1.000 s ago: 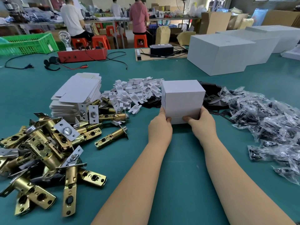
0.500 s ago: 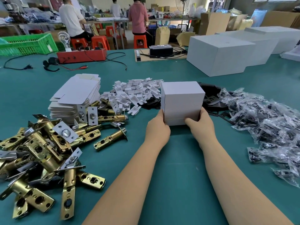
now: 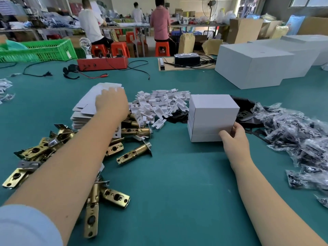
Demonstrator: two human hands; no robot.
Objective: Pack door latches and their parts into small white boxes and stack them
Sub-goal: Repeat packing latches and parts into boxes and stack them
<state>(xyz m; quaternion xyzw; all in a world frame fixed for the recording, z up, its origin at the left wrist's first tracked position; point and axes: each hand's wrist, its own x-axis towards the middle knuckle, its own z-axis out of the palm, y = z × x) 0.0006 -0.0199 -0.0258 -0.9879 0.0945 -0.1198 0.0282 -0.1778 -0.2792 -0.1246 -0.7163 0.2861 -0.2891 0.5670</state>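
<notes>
Head view. Your teal surface (image 3: 177, 174) fills the frame. Brass door latches (image 3: 113, 196) are heaped at lower left; behind them a pile of flat box blanks (image 3: 83, 107), then loose white plastic parts (image 3: 159, 103) at centre. A stack of small white boxes (image 3: 212, 118) stands right of centre, with bagged black parts (image 3: 301, 135) spread to its right. Large white cartons (image 3: 253, 66) occupy the upper right, a red tester box (image 3: 103, 63) and a green crate (image 3: 39, 50) the upper left; people work at benches beyond.

Your right hand (image 3: 234, 139) grips the stack's lower right corner, thumb on its front face. Your left hand (image 3: 111, 103), which held the stack half a second ago, now rests on the blanks; its fingers are blurred, so you cannot tell their grip.
</notes>
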